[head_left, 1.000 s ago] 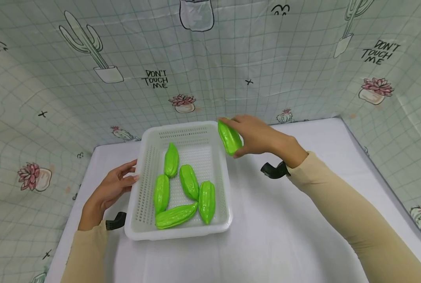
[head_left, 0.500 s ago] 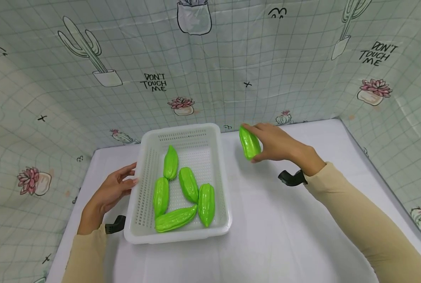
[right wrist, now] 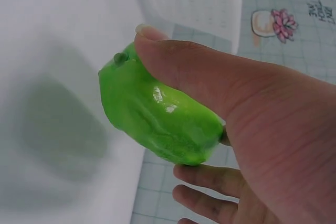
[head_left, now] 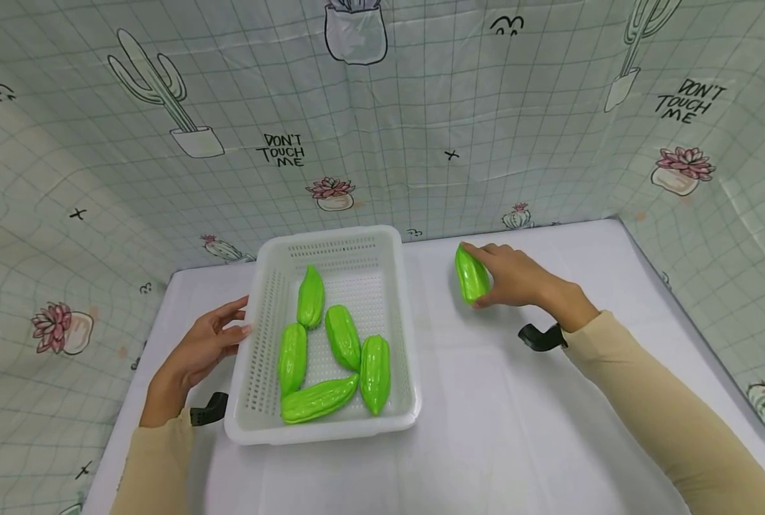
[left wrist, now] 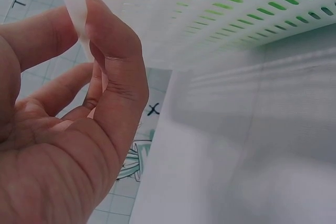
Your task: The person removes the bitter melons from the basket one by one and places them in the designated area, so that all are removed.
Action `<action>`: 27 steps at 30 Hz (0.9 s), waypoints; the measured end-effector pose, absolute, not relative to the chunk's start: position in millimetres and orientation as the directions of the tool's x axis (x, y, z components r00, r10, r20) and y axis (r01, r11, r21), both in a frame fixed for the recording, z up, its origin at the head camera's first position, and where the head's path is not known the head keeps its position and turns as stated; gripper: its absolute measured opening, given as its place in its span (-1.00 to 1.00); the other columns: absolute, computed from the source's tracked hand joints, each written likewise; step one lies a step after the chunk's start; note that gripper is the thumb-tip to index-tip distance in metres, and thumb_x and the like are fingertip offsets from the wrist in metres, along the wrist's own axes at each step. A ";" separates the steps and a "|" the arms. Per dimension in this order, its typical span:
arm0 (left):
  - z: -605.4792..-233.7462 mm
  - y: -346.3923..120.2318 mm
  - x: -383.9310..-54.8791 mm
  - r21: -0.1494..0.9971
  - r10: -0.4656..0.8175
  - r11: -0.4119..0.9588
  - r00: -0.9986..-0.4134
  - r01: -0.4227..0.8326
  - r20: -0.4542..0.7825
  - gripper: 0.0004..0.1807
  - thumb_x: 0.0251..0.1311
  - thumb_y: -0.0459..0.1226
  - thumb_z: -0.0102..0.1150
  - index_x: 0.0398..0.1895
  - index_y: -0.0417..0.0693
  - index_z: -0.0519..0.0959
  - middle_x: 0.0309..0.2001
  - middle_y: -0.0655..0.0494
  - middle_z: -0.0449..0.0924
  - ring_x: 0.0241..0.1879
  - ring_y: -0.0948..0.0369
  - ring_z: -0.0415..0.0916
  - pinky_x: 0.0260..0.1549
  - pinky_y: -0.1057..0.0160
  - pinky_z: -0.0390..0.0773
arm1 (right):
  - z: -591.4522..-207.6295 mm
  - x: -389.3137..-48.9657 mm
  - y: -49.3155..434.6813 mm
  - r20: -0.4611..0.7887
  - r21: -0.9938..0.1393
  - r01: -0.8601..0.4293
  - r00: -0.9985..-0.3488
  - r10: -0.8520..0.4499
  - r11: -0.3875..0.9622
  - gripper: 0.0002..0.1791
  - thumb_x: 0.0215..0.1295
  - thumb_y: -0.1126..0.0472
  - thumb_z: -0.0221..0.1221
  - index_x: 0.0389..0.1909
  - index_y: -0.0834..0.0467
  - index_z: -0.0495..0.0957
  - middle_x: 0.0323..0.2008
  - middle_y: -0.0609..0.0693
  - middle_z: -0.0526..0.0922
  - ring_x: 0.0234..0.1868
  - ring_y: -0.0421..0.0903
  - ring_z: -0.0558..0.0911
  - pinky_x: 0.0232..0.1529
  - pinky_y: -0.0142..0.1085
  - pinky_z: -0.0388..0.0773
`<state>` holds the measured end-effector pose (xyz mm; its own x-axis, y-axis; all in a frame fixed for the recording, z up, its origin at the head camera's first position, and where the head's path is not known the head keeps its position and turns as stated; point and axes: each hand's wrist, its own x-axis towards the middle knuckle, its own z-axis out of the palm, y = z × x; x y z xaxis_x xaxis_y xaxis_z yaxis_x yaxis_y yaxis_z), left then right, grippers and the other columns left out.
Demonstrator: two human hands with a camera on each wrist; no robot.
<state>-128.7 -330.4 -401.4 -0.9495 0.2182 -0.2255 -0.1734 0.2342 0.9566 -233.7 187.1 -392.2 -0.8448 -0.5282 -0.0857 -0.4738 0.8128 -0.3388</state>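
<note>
My right hand (head_left: 517,275) holds a glossy green bitter melon (head_left: 471,276) above the white table, to the right of the basket. In the right wrist view, the thumb lies along the upper side of the bitter melon (right wrist: 157,114) and fingers reach under its far end. A shadow falls on the cloth beside it. At the left rim of the white plastic basket (head_left: 410,357), my left hand (head_left: 202,345) rests its thumb and fingertips on the edge. Several more bitter melons (head_left: 342,336) lie inside the basket. The left wrist view shows the basket's slotted wall (left wrist: 157,30) close to the bent thumb.
A white cloth covers the table (head_left: 485,429). Behind and at both sides hangs a grid-patterned curtain (head_left: 408,107) printed with cacti. Dark wrist mounts (head_left: 540,337) stick out below both hands.
My right hand has carried its bitter melon from the basket's right rim rightward and down toward the table. The left hand stays at the left rim; the basket keeps its place.
</note>
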 end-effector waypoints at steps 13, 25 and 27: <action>-403.1 -330.1 -129.5 0.953 0.213 0.248 -0.950 -0.174 -0.228 -0.20 0.56 -0.40 0.10 0.70 -0.31 -0.06 0.16 0.06 0.40 -0.08 0.34 0.67 -0.10 0.31 0.72 | -413.2 -233.5 191.2 -0.079 -0.256 -0.492 -0.847 -0.525 0.832 0.17 0.08 0.04 0.62 0.61 0.30 0.19 0.32 0.44 0.48 0.31 0.43 0.47 0.31 0.34 0.41; -403.2 -330.9 -128.7 0.958 0.216 0.229 -0.950 -0.174 -0.224 -0.19 0.56 -0.39 0.13 0.69 -0.33 -0.06 0.13 0.12 0.42 -0.08 0.34 0.67 -0.11 0.31 0.73 | -421.8 -234.0 192.2 -0.095 -0.184 -0.501 -0.848 -0.522 0.846 0.16 0.14 -0.03 0.58 0.62 0.30 0.16 0.33 0.46 0.44 0.34 0.46 0.44 0.36 0.35 0.36; -403.2 -330.8 -128.8 0.958 0.218 0.228 -0.950 -0.174 -0.224 -0.19 0.56 -0.40 0.12 0.69 -0.33 -0.06 0.13 0.12 0.41 -0.08 0.34 0.67 -0.11 0.31 0.73 | -421.8 -233.7 192.7 -0.106 -0.179 -0.498 -0.848 -0.519 0.849 0.15 0.17 -0.05 0.56 0.63 0.29 0.15 0.34 0.46 0.43 0.35 0.46 0.42 0.37 0.36 0.34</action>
<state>-128.8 -330.8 -403.2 -0.9499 0.2176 -0.2244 -0.1740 0.2281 0.9580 -233.7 192.7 -421.8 -0.8480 -0.5193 -0.1057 -0.4975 0.8488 -0.1789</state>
